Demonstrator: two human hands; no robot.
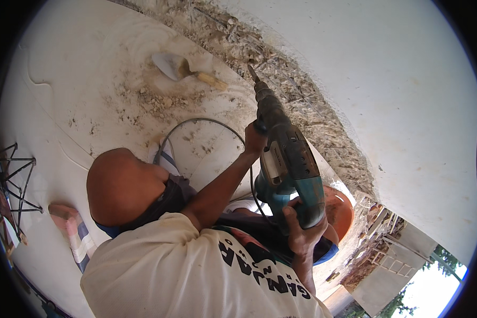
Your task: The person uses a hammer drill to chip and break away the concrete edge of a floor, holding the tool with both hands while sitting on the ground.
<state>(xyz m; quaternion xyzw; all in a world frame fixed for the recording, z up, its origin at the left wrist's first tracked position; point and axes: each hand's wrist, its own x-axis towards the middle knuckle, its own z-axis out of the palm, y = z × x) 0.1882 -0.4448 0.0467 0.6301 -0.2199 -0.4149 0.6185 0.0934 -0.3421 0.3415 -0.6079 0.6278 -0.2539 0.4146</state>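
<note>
Neither my left hand nor my right hand shows in the picture. In front of me a co-worker (143, 254) in a printed pale T-shirt grips a teal and black hammer drill (289, 175). One of the co-worker's hands (256, 139) is on the front handle, the other (306, 233) on the rear handle. The drill's chisel bit (253, 74) points at a rough chiselled strip (328, 138) along a pale wall (397, 79); whether it touches, I cannot tell. A trowel (172, 67) lies among rubble on the dusty pale floor (90, 79). A dark cable loops behind the co-worker's arm.
An orange tub (340, 206) sits by the rough strip, partly behind the co-worker. At the left are a black metal frame (18, 185) and a striped cloth-covered object (71, 228). A small ladder-like frame (392, 262) and an opening with foliage show at the lower right.
</note>
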